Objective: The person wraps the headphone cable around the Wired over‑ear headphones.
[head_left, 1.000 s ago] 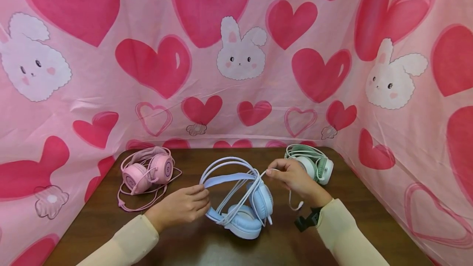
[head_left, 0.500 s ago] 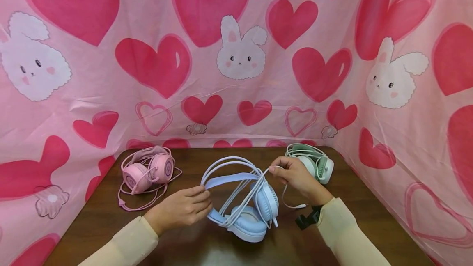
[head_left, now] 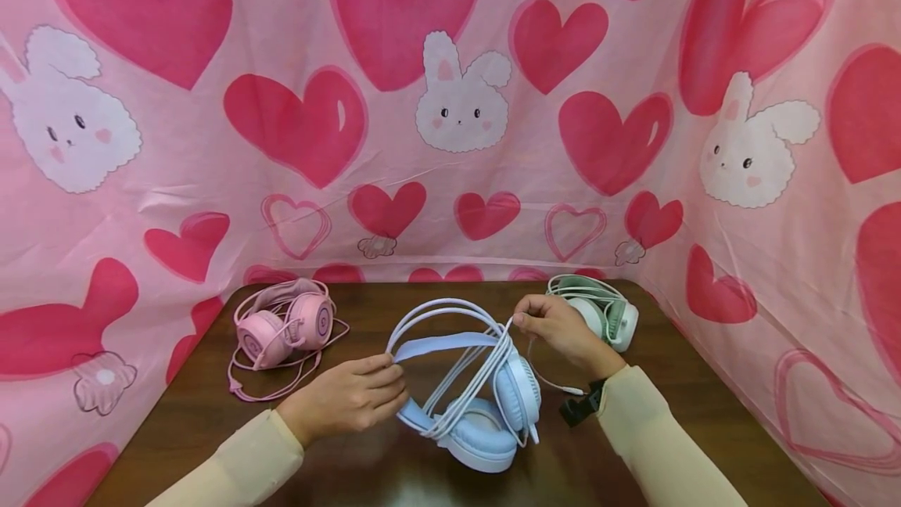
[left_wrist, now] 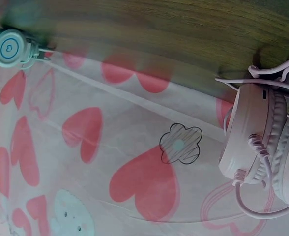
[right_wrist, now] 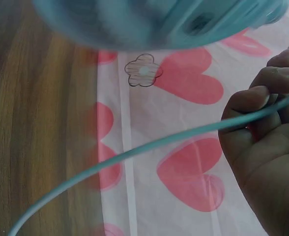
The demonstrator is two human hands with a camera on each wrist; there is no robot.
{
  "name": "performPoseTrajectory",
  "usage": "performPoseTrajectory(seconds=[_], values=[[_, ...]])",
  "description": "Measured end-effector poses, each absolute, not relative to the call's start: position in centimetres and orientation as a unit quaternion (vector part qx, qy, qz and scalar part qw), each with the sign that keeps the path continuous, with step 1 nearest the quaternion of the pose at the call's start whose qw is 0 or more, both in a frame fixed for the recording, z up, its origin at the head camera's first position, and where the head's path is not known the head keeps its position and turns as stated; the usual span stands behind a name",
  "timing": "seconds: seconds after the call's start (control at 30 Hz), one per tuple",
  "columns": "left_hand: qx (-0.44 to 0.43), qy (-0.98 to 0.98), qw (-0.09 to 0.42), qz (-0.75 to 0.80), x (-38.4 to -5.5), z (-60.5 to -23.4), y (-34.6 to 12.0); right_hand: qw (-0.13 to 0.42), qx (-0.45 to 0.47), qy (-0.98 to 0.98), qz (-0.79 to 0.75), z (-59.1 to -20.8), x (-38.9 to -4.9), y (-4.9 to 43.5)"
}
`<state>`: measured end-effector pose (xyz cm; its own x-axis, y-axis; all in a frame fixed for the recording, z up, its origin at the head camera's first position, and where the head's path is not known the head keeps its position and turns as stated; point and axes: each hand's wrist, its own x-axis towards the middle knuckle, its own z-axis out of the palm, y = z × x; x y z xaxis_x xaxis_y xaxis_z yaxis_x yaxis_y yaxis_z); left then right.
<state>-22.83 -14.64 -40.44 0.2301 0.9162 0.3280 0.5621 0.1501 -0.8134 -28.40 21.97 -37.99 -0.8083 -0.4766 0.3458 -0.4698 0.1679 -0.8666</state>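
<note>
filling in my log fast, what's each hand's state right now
Left hand: holding the blue headphones by the headband.
Right hand: holding a cable in its fingers.

On the brown wooden table (head_left: 704,421) lie pink headphones (head_left: 308,319), left, and green-and-white headphones (head_left: 622,325), right.

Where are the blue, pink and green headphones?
Blue headphones (head_left: 519,393): head view, on the upper ear cup.
Pink headphones (head_left: 307,321): head view, on the ear cup at image right.
Green-and-white headphones (head_left: 625,325): head view, on the white ear-cup shell at image right.
</note>
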Motion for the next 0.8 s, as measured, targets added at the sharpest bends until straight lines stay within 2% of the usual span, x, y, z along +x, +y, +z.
performPoseTrajectory(seconds=[0.23, 0.67, 0.8], values=[[-0.64, -0.563, 0.502, 0.144, -22.8, -39.9, -14.1, 0.028, -0.376, 0.717, -0.587, -38.9, -29.4, 21.5], [-0.644, -0.541, 0.533, 0.096, -22.1, -38.6, -13.0, 0.066, -0.395, 0.674, -0.62, -39.3, -29.7, 20.0], [-0.645, -0.54, 0.534, 0.09, -21.9, -38.2, -12.9, 0.061, -0.42, 0.661, -0.619, -39.4, -29.7, 19.8]])
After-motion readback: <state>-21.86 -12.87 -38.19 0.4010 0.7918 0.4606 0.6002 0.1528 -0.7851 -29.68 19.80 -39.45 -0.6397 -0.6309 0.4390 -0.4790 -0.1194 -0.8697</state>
